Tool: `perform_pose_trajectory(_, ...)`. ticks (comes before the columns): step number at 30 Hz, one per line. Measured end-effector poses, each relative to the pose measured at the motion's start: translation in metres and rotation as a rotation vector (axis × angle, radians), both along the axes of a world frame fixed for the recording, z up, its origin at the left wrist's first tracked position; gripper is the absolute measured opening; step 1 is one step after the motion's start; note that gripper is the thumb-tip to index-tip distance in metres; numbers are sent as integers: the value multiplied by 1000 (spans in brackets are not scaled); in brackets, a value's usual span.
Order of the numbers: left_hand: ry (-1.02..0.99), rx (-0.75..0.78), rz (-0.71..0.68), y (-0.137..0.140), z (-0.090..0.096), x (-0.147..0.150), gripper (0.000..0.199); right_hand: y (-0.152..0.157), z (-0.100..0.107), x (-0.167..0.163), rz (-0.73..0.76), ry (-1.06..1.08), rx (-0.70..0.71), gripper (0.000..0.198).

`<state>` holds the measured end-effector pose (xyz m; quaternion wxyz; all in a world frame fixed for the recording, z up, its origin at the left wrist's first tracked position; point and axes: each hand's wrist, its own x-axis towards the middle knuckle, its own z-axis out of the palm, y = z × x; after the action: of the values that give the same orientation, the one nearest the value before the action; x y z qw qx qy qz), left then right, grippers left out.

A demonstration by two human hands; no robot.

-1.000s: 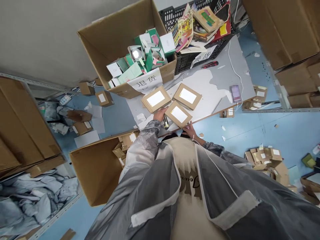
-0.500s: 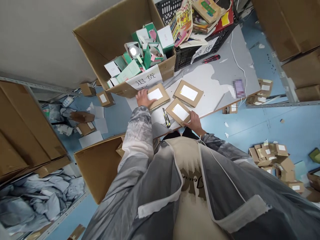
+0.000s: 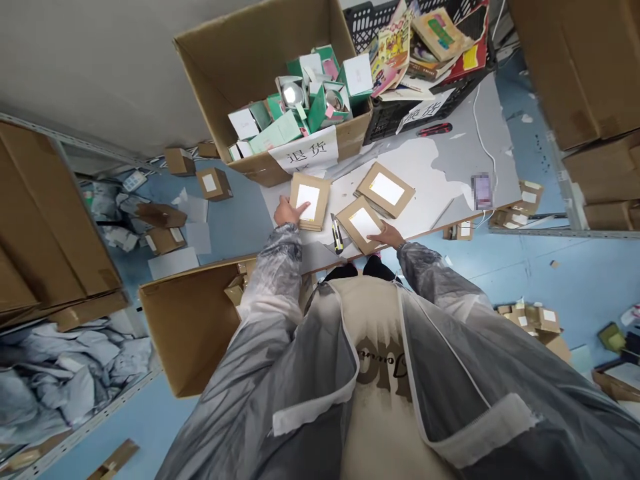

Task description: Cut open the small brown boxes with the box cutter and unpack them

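Note:
Three flat brown cardboard packages with white labels lie on the worktable. My left hand (image 3: 287, 212) grips the left edge of the left package stack (image 3: 319, 190), its thumb on top by the label. My right hand (image 3: 390, 235) holds the lower right corner of the middle package (image 3: 353, 223), thumb over the label and the other fingers mostly hidden. Behind it, the right package stack (image 3: 403, 200) lies untouched. Between the left and middle packages is a yellow-and-black utility knife (image 3: 337, 235).
A large carton (image 3: 210, 87) of green-and-white boxes and a black crate (image 3: 377, 127) of books stand at the back. A red utility knife (image 3: 435, 129), a phone-like blurred device (image 3: 482, 191) and a white cable (image 3: 479, 127) lie right. An open carton (image 3: 175, 327) stands lower left.
My left hand has turned the left stack straighter and drawn it slightly toward me. My right thumb has moved onto the middle package's label. The whole view has shifted a little.

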<state>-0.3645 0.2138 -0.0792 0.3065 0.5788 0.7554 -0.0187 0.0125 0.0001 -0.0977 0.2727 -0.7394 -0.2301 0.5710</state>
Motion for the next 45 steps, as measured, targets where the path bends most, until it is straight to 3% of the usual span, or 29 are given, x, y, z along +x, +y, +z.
perform_pose_trajectory(6,17,15,275,-83,6,-49,60,-12,2,-9,-19,-60,-56,65)
perform_pose_trajectory(12,-85,-60,380,-130,-20,-62,54,-30,8,-20,-155,36,-30,59)
perform_pose_trajectory(16,-176,-53,449,-140,-36,-64,46,-25,19,-28,-168,66,-10,56)
perform_pose_trajectory(21,-194,-56,508,-145,-40,-68,51,17,25,-62,-64,45,22,50)
perform_pose_trajectory(26,-239,-78,575,-143,-33,-69,58,57,18,-113,180,2,-10,47)
perform_pose_trajectory(31,-249,-71,569,-130,-27,-73,67,68,6,-136,396,-182,-41,48)
perform_pose_trajectory(35,-216,-84,494,-119,-24,-80,71,69,5,-118,357,-177,-6,62)
perform_pose_trajectory(40,-99,145,367,-138,-1,-66,72,61,17,-45,50,-485,216,57)
perform_pose_trajectory(42,-149,290,272,-145,13,-33,74,57,21,-9,-125,-640,229,69)
perform_pose_trajectory(45,-410,392,-23,-127,25,55,73,55,21,29,-297,-753,108,90)
